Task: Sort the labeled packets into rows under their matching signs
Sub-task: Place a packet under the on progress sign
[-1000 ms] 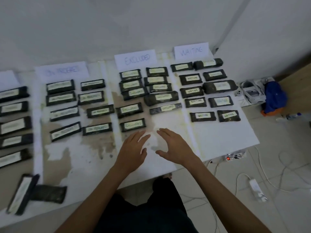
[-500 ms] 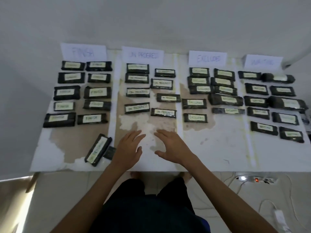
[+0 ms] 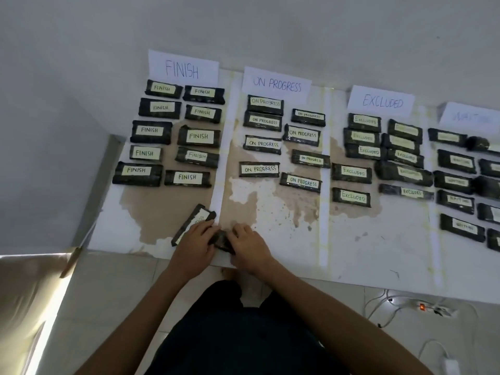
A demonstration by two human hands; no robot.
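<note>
Head: both hands (image 3: 195, 242) (image 3: 250, 245) on packet (image 3: 223, 240)

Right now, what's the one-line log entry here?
left hand: holds dark packet | right hand: holds it too | label: hidden | tilted packet: unsorted, alongside

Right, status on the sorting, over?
Both gripping: left hand, right hand, on dark packet at near edge. Its label hidden. Tilted packet partly hidden by left hand, unsorted.
</note>
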